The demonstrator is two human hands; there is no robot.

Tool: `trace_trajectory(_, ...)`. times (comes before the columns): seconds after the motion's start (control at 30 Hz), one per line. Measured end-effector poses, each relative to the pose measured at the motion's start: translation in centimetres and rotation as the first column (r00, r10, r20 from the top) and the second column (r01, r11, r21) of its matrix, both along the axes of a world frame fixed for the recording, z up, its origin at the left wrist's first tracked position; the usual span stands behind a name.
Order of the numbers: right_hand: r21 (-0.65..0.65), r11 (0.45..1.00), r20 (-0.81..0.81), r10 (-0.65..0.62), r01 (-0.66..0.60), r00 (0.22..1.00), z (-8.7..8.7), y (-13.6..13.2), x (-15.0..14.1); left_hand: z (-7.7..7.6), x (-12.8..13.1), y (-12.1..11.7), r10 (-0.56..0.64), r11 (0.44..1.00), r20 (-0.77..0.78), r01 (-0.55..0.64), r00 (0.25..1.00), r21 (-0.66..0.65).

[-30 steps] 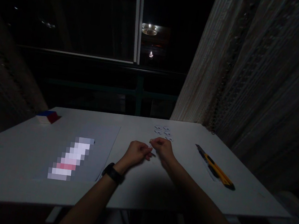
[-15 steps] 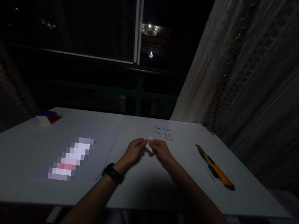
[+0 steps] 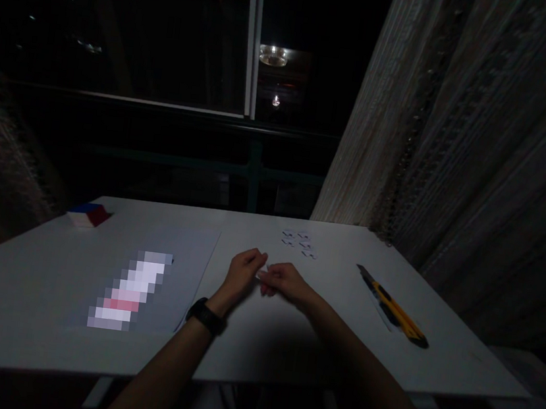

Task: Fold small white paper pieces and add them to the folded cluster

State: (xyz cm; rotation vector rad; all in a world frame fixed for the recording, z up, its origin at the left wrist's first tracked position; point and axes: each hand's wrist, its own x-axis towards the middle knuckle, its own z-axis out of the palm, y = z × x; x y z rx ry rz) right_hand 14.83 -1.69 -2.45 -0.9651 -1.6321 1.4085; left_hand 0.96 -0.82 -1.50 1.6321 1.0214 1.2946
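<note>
My left hand [image 3: 242, 271], with a dark watch [image 3: 206, 316] on its wrist, and my right hand [image 3: 283, 281] meet above the middle of the white table [image 3: 286, 339]. Both have their fingers pinched together on a small white paper piece [image 3: 262, 273] between them; the dim light hides its shape. Several small white cut-out pieces [image 3: 299, 242] lie in a cluster on the table just beyond my hands.
A yellow and black utility knife [image 3: 394, 307] lies to the right. A large white sheet [image 3: 145, 275] with a blurred patch lies to the left, and a red, blue and white block [image 3: 87, 213] sits at the far left corner. A curtain [image 3: 461, 135] hangs at right, a dark window behind.
My hands have closed together and shifted slightly left and nearer; the small paper piece, which showed plainly between the fingertips half a second ago, is now mostly covered by my fingers.
</note>
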Motion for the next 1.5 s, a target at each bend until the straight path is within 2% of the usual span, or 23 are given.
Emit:
trace_trajectory(0.1,-0.028,0.998,-0.001,0.051,-0.051,0.999,-0.05,-0.10,-0.02,0.02,-0.05,-0.03,0.030,1.000,0.015,-0.030,0.999,0.004)
trace_trajectory(0.37,0.017,0.997,-0.027,-0.076,0.077,0.997,0.19,-0.28,-0.12,0.49,-0.04,-0.22,0.078,0.996,0.040,-0.079,0.996,0.035)
trace_trajectory(0.47,0.032,0.992,-0.012,-0.125,0.125,0.992,0.38,-0.27,-0.08,0.52,-0.04,-0.24,0.094,0.993,0.006,-0.094,0.996,0.072)
trace_trajectory(0.63,0.068,0.988,0.030,-0.140,0.138,0.990,0.48,-0.28,-0.07,0.38,-0.08,-0.21,0.113,0.985,-0.011,-0.111,0.993,0.131)
trace_trajectory(0.93,0.053,0.992,0.032,-0.118,0.116,0.992,0.49,-0.53,-0.33,0.82,-0.28,-0.44,0.152,0.981,0.005,-0.151,0.988,0.122)
trace_trajectory(1.13,0.056,0.985,0.038,-0.163,0.161,0.986,0.41,-0.51,-0.44,0.81,-0.42,-0.47,0.198,0.970,0.001,-0.196,0.980,0.141)
trace_trajectory(1.3,0.161,0.962,0.091,-0.235,0.218,0.968,0.08,-0.37,-0.28,0.76,-0.35,-0.50,0.223,0.963,-0.012,-0.218,0.975,0.157)
trace_trajectory(1.5,0.283,0.929,0.134,-0.284,0.238,0.949,0.18,-0.14,0.08,0.28,-0.15,-0.09,0.175,0.967,0.018,-0.175,0.984,0.183)
